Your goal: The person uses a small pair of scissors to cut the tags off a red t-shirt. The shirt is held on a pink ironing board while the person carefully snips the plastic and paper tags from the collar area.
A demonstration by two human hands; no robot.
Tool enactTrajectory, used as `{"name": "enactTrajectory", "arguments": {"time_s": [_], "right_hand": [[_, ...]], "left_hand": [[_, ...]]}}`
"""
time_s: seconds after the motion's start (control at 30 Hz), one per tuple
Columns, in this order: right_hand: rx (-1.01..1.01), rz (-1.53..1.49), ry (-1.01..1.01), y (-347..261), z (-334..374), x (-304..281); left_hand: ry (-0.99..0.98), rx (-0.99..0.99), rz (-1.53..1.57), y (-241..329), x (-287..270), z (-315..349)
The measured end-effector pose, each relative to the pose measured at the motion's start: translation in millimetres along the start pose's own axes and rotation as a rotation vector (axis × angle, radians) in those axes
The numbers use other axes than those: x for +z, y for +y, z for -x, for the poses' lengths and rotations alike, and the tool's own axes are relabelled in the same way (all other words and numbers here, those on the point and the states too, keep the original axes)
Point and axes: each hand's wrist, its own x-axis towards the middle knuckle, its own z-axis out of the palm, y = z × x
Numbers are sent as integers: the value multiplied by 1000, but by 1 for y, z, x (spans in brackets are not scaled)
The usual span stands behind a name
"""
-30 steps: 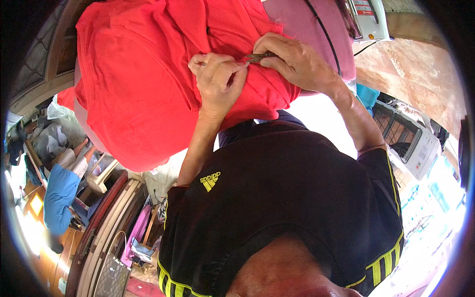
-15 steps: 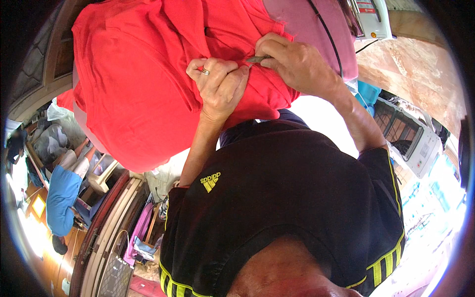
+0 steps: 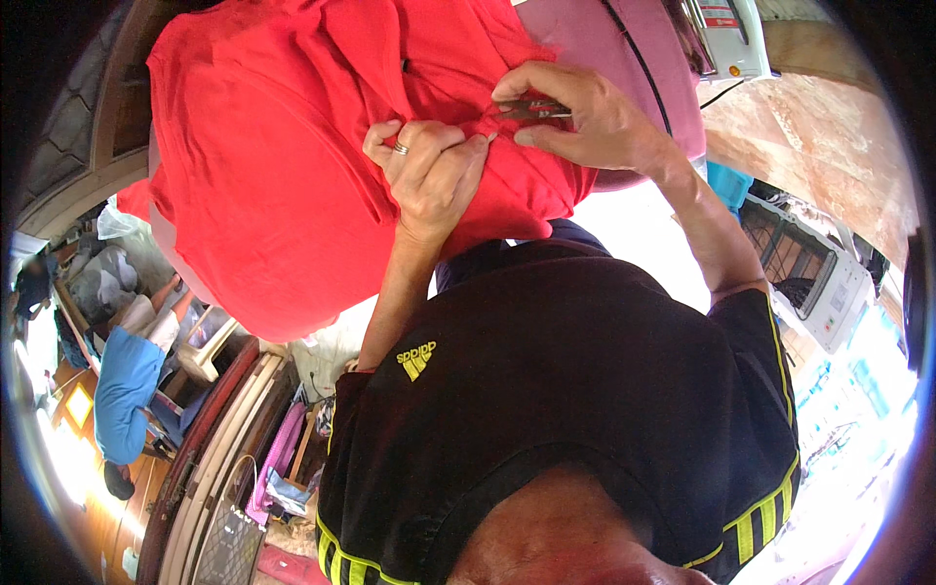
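Observation:
Red cloth point(image 3: 263, 175), perhaps a garment, lies in loose folds across the mauve-covered surface point(image 3: 639, 107) in front of me. My left hand point(image 3: 426, 180) is closed, pinching a bit of the red cloth between thumb and fingers; a ring shows on one finger. Just to its right, my right hand point(image 3: 590, 122) has small metal thread snips point(image 3: 536, 109) between thumb and fingers. Their tips point left, close to the pinched cloth. Whether the blades touch it I cannot tell.
A black cable point(image 3: 639, 58) runs over the mauve surface towards a white machine point(image 3: 733, 39) at the far right. A white-framed fan or appliance point(image 3: 814, 278) stands at right. Folded tables or boards point(image 3: 210, 439) lean at lower left. Another person in blue point(image 3: 127, 390) is farther left.
My right hand has opened its grip somewhat and shifted slightly, so more of the snips shows. The left hand keeps its pinch on the cloth, almost in place.

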Motion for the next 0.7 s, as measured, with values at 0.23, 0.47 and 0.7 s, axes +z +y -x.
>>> {"name": "enactTrajectory", "arguments": {"time_s": [0.23,0.47,0.7], "right_hand": [[-162,105,61,4,6,1],[-216,193,75,10,19,15],[-74,-33,138,11,-5,3]], "left_hand": [[-116,-166,-104,0,3,2],[-129,-113,-111,-4,0,7],[-273,-357,135,-6,-2,-8]]}}
